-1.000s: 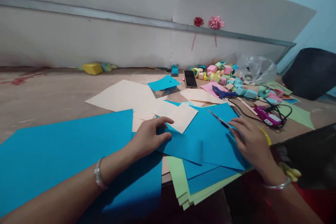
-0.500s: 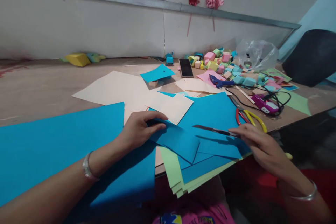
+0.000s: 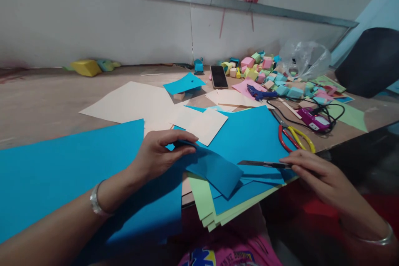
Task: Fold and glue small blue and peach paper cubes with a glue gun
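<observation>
My left hand (image 3: 165,151), near the centre of the frame, pinches a curved blue paper strip (image 3: 216,170) that droops toward lower centre. At right, my right hand (image 3: 321,178) grips a slim black-handled knife (image 3: 264,164) pointing left; from my feed I cannot tell whether its tip touches the strip.

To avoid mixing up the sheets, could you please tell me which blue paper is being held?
The small, curling blue piece pinched in the left hand; the large blue sheet at left and the other blue sheets are unheld.
</observation>
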A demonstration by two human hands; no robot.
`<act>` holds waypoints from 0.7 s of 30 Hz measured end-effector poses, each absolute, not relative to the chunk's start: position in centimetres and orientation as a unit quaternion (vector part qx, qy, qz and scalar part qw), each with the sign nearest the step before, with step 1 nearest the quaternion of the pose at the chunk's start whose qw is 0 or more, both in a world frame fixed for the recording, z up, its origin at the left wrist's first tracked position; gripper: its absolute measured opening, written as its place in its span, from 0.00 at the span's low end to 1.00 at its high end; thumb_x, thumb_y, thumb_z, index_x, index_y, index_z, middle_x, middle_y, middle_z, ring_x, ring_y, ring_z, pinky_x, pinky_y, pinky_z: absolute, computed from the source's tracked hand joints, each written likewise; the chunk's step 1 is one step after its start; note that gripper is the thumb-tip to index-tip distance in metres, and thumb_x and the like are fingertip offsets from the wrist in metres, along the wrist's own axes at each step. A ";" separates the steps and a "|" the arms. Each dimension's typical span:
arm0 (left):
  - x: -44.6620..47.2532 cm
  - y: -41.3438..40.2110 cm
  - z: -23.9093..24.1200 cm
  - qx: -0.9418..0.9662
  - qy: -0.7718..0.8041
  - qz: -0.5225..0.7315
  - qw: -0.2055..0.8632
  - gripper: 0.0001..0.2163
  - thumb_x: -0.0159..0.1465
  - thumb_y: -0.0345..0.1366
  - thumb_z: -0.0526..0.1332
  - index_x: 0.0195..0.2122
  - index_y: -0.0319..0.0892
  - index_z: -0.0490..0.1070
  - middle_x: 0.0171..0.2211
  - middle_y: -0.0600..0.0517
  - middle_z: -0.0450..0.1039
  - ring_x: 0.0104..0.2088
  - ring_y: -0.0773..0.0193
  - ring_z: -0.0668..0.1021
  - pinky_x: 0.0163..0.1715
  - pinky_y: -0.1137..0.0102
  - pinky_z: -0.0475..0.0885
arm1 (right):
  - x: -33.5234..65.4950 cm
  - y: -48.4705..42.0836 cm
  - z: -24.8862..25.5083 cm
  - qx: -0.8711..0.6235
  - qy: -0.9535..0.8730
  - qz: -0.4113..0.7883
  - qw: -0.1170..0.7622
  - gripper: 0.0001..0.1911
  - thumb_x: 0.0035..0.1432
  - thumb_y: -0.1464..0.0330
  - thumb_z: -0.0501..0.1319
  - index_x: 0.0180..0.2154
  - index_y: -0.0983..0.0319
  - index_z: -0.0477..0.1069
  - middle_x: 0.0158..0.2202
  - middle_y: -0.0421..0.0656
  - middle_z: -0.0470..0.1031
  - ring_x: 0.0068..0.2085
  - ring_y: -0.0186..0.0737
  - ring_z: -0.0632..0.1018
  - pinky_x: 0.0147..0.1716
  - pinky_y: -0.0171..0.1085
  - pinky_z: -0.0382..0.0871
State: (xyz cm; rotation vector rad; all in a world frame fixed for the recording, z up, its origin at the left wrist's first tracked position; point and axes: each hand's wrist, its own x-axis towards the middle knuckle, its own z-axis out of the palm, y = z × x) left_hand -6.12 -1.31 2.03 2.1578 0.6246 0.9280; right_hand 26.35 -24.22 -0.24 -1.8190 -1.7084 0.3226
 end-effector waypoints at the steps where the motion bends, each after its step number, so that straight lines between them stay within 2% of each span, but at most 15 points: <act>1: -6.1 -1.3 2.0 0.835 0.241 0.358 0.342 0.06 0.54 0.34 0.71 0.34 0.45 0.81 0.30 0.51 0.81 0.28 0.64 0.80 0.27 0.73 0.75 | 26.3 -24.2 -0.2 -0.686 -0.650 0.121 0.305 0.13 0.65 0.65 0.55 0.46 0.51 0.76 0.44 0.44 0.76 0.46 0.43 0.77 0.41 0.39 0.72; 12: -6.2 -0.9 1.7 0.860 0.203 0.363 0.296 0.07 0.55 0.30 0.69 0.36 0.43 0.79 0.32 0.52 0.82 0.29 0.65 0.81 0.27 0.75 0.75 | 26.2 -23.9 0.5 -0.654 -0.693 0.087 0.291 0.14 0.64 0.70 0.56 0.49 0.51 0.73 0.44 0.42 0.75 0.47 0.40 0.76 0.39 0.35 0.71; 21: -6.4 -0.8 1.4 0.870 0.203 0.344 0.290 0.07 0.58 0.33 0.68 0.38 0.43 0.79 0.33 0.50 0.82 0.31 0.63 0.81 0.28 0.72 0.75 | 26.6 -23.1 2.2 -0.608 -0.745 0.113 0.250 0.18 0.66 0.71 0.53 0.54 0.51 0.70 0.40 0.43 0.70 0.39 0.37 0.75 0.34 0.35 0.69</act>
